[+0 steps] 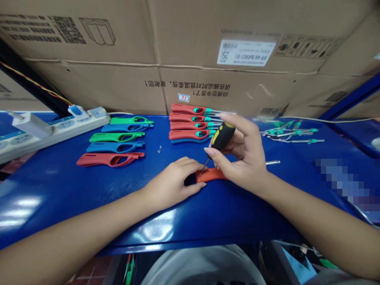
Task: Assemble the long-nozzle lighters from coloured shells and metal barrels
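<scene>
My right hand (247,152) is closed around a screwdriver (221,138) with a black and yellow handle. Its thin shaft points down and to the left, and the tip meets the handle end of an orange-red gas lighter (212,175) lying on the table. With thumb and fingers on either side of that end, my left hand (179,180) grips the lighter. The lighter's middle is hidden behind my right hand, and a metal tube (273,162) shows beyond it on the right.
Several red lighters (187,125) are stacked at the back. Green, blue and red lighter shells (97,159) lie at left, with tiny metal pieces (159,149) nearby. Tubes with wires (292,132) lie right. A power strip (65,126) and a cardboard box (118,75) border the blue table (118,221).
</scene>
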The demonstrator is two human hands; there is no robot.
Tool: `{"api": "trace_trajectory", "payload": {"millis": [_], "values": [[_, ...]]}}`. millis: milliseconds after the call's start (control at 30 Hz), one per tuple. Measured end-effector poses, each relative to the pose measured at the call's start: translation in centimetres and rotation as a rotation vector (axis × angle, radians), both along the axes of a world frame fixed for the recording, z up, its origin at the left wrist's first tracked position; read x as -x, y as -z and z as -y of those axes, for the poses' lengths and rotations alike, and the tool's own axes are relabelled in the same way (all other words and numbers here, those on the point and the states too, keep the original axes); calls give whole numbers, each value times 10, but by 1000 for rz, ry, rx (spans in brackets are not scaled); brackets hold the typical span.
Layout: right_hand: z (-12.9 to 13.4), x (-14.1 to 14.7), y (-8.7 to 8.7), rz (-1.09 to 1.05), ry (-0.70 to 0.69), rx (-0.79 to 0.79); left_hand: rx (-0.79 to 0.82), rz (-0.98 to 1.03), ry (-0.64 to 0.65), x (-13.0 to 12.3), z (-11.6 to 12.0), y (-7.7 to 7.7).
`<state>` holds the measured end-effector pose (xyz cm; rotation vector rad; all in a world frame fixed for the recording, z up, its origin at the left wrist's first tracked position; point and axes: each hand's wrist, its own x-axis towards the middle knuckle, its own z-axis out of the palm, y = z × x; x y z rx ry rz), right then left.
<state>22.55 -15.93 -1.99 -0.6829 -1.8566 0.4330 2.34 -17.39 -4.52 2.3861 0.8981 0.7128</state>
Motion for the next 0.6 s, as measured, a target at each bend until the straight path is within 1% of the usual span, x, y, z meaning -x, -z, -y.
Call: {"api": "trace_trajectory", "payload": {"millis": [333,600], "values": [[2,-1,1,12,-19,-77,16,-14,-3,0,0,1],[2,-2,3,28,-20,-169,8,1,8,1,-1,4]]}}
